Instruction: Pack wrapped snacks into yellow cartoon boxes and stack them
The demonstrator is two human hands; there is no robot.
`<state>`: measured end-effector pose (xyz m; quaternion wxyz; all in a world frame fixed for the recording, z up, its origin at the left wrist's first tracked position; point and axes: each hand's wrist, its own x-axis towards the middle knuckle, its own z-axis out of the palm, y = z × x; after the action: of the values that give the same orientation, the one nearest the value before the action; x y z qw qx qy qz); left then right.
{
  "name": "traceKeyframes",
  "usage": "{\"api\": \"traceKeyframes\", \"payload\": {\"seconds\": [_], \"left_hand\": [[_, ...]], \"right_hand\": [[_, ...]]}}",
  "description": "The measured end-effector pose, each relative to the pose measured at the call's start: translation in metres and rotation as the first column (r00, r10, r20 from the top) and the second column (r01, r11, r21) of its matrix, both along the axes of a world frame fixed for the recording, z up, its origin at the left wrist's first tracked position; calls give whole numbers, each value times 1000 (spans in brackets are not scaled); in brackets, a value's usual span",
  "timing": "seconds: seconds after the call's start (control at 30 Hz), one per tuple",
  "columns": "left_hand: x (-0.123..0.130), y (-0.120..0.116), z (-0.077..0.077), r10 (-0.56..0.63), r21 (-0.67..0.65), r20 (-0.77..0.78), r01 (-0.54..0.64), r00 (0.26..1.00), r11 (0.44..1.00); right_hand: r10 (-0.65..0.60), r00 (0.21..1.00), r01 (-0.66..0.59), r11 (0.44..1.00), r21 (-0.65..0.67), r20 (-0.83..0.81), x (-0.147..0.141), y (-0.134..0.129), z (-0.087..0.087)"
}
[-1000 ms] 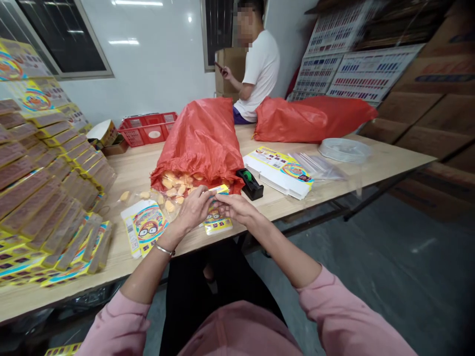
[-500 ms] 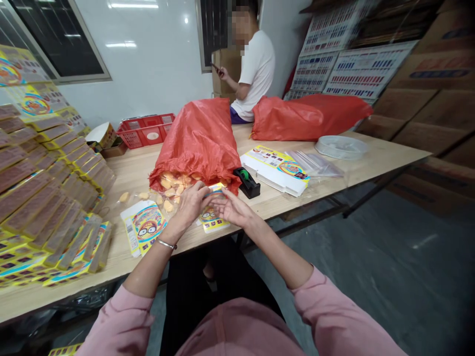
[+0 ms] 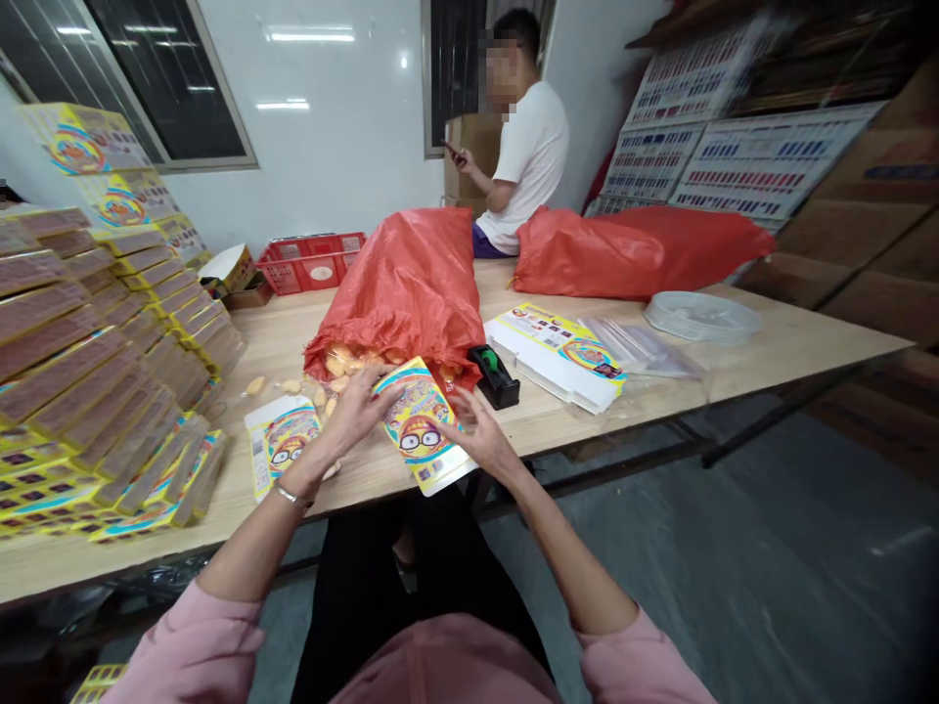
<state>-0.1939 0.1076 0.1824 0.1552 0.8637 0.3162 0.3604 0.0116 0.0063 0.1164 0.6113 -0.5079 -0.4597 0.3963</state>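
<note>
A flat-looking yellow carton [image 3: 417, 438] with a cartoon face in glasses is tilted between my two hands, over the table's front edge. My left hand [image 3: 357, 411] grips its upper left edge, fingertips on the printed front. On the opposite side, my right hand [image 3: 480, 435] has its thumb on the front and its fingers curved round the right edge. Another printed carton [image 3: 288, 435] lies beside my left forearm. Behind my hands, orange wrapped pieces [image 3: 338, 362] spill from the mouth of a red sack [image 3: 411, 274].
A black tape dispenser [image 3: 496, 376] stands right of the sack. Farther right are flattened cartons [image 3: 558, 352], clear plastic bags [image 3: 638, 349] and a round clear tray [image 3: 702, 318]. Filled boxes [image 3: 80, 391] are stacked high at left. A person [image 3: 532, 147] sits behind the table with a phone.
The carton has come up into clearer view, its front now tilted toward me. My hands have moved apart to its two sides. The camera view has shifted a little left.
</note>
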Motion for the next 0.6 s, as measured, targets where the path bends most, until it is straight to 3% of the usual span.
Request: {"api": "traceKeyframes", "payload": {"seconds": [0.07,0.17,0.27,0.33,0.4,0.47,0.5,0.53,0.6], "left_hand": [[-17,0,0,22,-20,36,-21,999,1000],[-46,-10,-14,32,172,13,-33,999,985],[-72,-37,-33,-50,419,-226,144,973,897],[-87,-59,-41,-122,410,-398,296,909,863],[-104,-80,-43,-164,351,-430,332,888,876],[-126,-94,-42,-129,323,-307,230,943,918],[-137,-99,-40,-53,323,-200,117,978,939],[-149,-103,-39,59,313,-83,-30,995,949],[-167,-108,-37,328,200,125,-348,936,916]], "right_hand": [[187,977,-195,978,-74,-103,-3,2,7],[181,938,-243,952,-189,-296,-16,3,12],[158,902,-278,925,-260,-401,-32,0,10],[308,866,-421,875,-239,-395,-42,0,5],[455,846,-514,835,-198,-277,-46,6,-4],[428,903,-419,895,-150,31,-41,26,-16],[327,914,-312,945,-99,241,-36,40,-23],[187,867,-198,980,-23,462,-31,58,-30],[123,819,-160,987,18,561,-23,97,-43]]}}
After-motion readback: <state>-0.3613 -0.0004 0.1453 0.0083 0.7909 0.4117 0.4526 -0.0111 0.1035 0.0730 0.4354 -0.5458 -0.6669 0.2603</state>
